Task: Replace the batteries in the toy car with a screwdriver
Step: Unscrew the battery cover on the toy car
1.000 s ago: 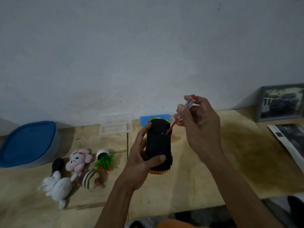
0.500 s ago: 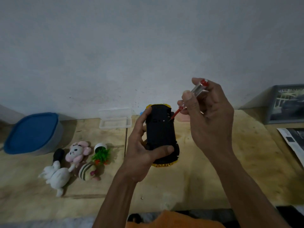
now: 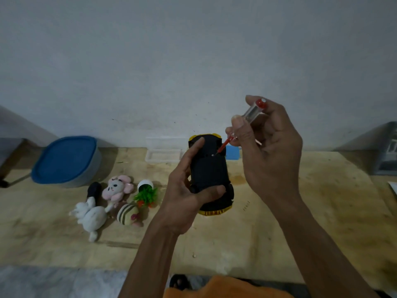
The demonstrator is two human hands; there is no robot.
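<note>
My left hand (image 3: 182, 194) grips the toy car (image 3: 209, 168) upside down above the wooden table, its black underside facing me and yellow trim showing at both ends. My right hand (image 3: 268, 151) pinches a small screwdriver (image 3: 251, 115) with a clear handle, red cap and red shaft. The tip rests on a small screw on the far right part of the underside. No batteries are visible.
A blue-lidded tub (image 3: 66, 162) sits at the far left. Small plush toys (image 3: 101, 203) and a tipped plastic plant (image 3: 147, 193) lie left of my forearm. A clear plastic box (image 3: 163, 155) and a blue pad (image 3: 233, 152) sit against the wall; a framed picture (image 3: 386, 155) leans at right.
Both hands have lifted the car and the screwdriver a little higher and closer to me. The screwdriver tip stays on the underside near the same screw.
</note>
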